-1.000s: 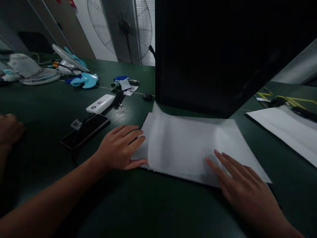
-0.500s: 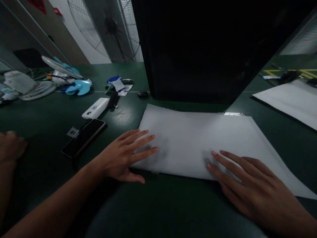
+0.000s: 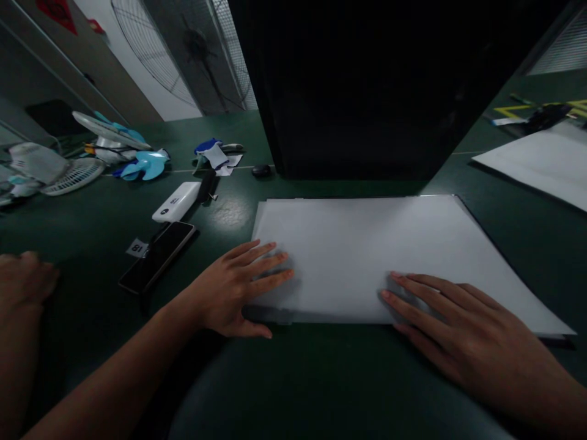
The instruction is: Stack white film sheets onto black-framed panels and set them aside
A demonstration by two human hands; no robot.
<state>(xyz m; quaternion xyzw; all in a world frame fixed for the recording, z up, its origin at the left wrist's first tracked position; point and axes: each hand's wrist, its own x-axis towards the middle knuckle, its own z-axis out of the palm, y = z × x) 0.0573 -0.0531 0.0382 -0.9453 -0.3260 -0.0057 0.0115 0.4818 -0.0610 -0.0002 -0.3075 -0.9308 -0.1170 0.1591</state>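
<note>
The person's left hand lies with fingers spread over the near left corner of a white sheet on the green bench. The right hand rests across the sheet's near edge, fingers extended and empty. A dark edge shows beneath the sheet at its right side. Behind it rises a large black panel. To the left are a phone, a white device and, at the frame's edge, another person's curled hand.
</note>
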